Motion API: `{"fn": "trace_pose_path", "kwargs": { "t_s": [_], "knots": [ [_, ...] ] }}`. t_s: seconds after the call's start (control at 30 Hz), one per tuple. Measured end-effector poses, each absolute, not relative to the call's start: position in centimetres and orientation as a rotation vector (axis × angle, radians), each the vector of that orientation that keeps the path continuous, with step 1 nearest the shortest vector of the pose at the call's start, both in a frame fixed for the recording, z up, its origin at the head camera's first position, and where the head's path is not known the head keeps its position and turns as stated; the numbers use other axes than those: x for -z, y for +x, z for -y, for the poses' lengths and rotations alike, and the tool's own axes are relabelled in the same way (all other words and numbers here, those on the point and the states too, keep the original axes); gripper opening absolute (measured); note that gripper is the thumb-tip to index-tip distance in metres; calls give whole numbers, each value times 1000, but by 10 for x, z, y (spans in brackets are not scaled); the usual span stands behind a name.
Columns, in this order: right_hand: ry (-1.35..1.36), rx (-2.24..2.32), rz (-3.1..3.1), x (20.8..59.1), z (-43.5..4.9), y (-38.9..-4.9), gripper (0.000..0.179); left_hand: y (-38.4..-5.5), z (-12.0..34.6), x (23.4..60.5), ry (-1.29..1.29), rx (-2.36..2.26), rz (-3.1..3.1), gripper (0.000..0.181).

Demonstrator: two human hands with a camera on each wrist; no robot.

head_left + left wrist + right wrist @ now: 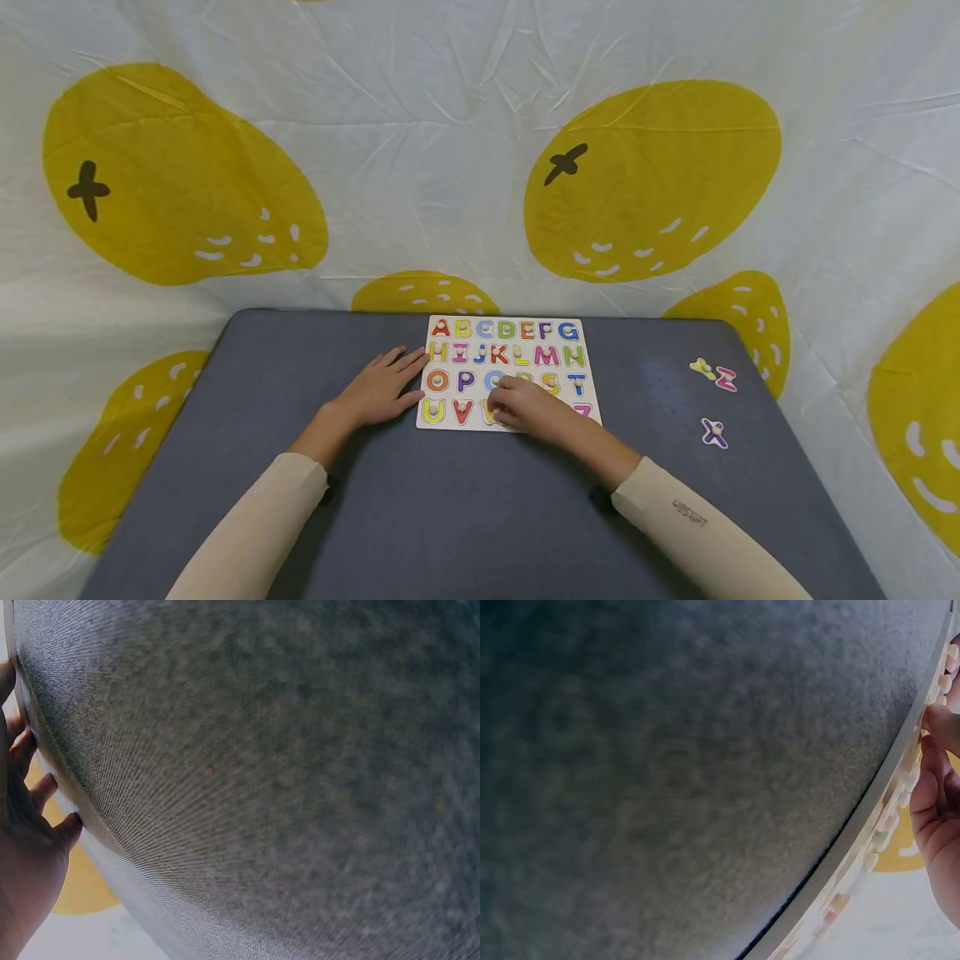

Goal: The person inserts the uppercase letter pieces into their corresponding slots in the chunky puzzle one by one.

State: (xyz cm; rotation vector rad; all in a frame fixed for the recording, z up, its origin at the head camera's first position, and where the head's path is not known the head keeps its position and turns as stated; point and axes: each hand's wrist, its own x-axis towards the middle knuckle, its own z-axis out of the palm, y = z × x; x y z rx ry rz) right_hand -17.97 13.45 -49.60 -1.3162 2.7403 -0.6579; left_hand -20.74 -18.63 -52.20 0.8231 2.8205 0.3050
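Note:
A white alphabet puzzle board [450, 426] lies on the dark grey table, with colourful letter pieces bearing small knobs in its rows. My left hand [381, 388] rests on the table at the board's left side, fingers spread and fingertips at its edge. Over the bottom row, my right hand [531, 407] has curled fingers and pinches the yellow letter W piece [489, 412], mostly covered by the fingers. In the right wrist view, the right hand's thumb and fingers [926, 799] meet close over the board. The slots right of the W are partly hidden under that hand.
Right of the board lie three loose letters: a yellow Y [702, 368], a pink Z [726, 379] beside it, and a purple X [714, 433] nearer the front. Behind the table [420, 517] hangs a white cloth [420, 167] with yellow fruit shapes.

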Motion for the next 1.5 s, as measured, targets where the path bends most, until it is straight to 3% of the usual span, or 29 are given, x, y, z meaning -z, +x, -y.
{"fn": "trace_pose_path", "kwargs": {
  "t_s": [0.37, 0.6, 1.1, 1.5],
  "knots": [
    [-1309, 644, -2701, 492, -132, -179, 4, -206, 186, 518, 836, -303, -2835, 71],
    [-1206, 720, -2699, 486, -148, -180, 12, -207, 185, 520, 841, -280, -2835, 71],
    [-913, 819, -2931, 489, -250, -180, 9, -204, 186, 518, 832, -275, -2832, 71],
    [-875, 785, -3109, 484, -357, -161, 22, -205, 185, 518, 834, -270, -2826, 71]
  ]
}}
